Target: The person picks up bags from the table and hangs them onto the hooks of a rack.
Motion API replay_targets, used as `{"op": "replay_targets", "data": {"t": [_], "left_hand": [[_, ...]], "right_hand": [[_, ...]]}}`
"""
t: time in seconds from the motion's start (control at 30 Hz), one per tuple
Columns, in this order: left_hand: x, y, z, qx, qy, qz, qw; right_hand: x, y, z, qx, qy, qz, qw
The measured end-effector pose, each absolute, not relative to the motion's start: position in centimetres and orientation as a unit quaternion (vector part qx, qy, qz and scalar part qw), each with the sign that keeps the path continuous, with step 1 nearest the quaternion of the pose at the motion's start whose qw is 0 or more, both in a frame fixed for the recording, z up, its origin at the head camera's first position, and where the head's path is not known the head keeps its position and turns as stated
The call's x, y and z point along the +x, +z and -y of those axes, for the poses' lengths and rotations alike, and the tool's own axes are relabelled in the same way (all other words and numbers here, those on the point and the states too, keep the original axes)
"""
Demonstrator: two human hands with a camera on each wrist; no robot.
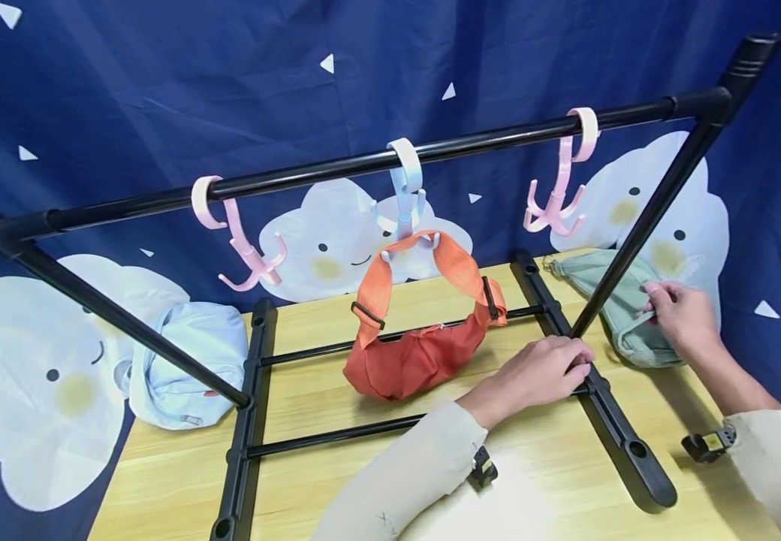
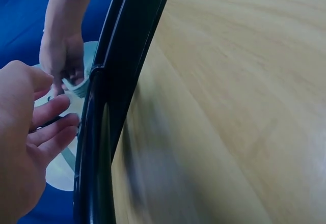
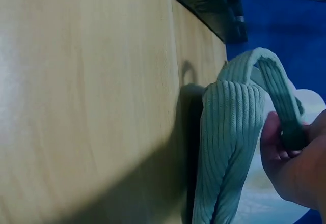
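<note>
A green corduroy bag (image 1: 640,300) lies on the table outside the rack's right side. My right hand (image 1: 691,319) grips its strap, and the right wrist view shows the strap (image 3: 277,84) looped up from the bag's ribbed body (image 3: 224,147). Beside the foot of the rack's right upright (image 1: 661,203) is my left hand (image 1: 542,370). Its fingers are loosely bent with nothing held, as the left wrist view shows; whether they touch the black bar (image 2: 104,112) I cannot tell. An orange-red waist bag (image 1: 411,361) hangs by its strap from a blue hook (image 1: 404,195).
A black rack with a top bar (image 1: 323,171) stands across the table (image 1: 154,481). Two pink hooks, one left (image 1: 248,252) and one right (image 1: 556,199), hang on that bar. At the left lies a light blue bag (image 1: 191,361). Behind everything is a dark blue curtain (image 1: 194,90).
</note>
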State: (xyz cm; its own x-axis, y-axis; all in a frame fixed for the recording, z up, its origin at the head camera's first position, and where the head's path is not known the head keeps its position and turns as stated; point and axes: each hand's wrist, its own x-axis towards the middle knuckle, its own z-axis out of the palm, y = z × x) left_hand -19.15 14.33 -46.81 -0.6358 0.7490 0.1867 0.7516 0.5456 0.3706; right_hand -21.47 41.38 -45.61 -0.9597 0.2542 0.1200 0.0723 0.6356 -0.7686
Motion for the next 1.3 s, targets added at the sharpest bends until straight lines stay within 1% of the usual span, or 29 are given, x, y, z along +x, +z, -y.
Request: {"op": "replay_targets", "data": {"t": [0.07,0.27,0.47,0.63,0.93,1.07,1.17,1.3], "left_hand": [[-19.2,-46.9,-14.5,-0.426,-0.210,0.880,0.005],[-19.4,-47.2,-15.1,-0.428,-0.208,0.880,0.002],[-19.3,-47.1,-16.3,-0.431,-0.194,0.881,-0.007],[-19.4,-46.8,-17.2,-0.431,-0.194,0.881,-0.028],[-19.6,-46.3,-18.4,-0.413,-0.172,0.893,-0.050],[-19.7,-46.1,-19.1,-0.418,-0.150,0.895,-0.046],[-19.7,-46.0,-19.6,-0.426,-0.141,0.893,-0.038],[-19.7,-46.3,-20.1,-0.434,-0.127,0.892,-0.018]], "right_hand": [[-21.1,-45.4,-41.4,-0.097,0.404,0.902,0.122],[-19.9,-44.6,-41.5,-0.106,0.353,0.920,0.135],[-18.8,-44.3,-41.5,-0.078,0.336,0.928,0.142],[-17.9,-44.2,-41.7,-0.065,0.336,0.928,0.148],[-16.5,-44.3,-42.0,-0.036,0.277,0.945,0.171],[-16.0,-44.3,-41.9,-0.008,0.260,0.946,0.195],[-15.6,-44.5,-41.8,0.021,0.243,0.944,0.224],[-15.2,-44.9,-41.6,0.056,0.217,0.941,0.255]]}}
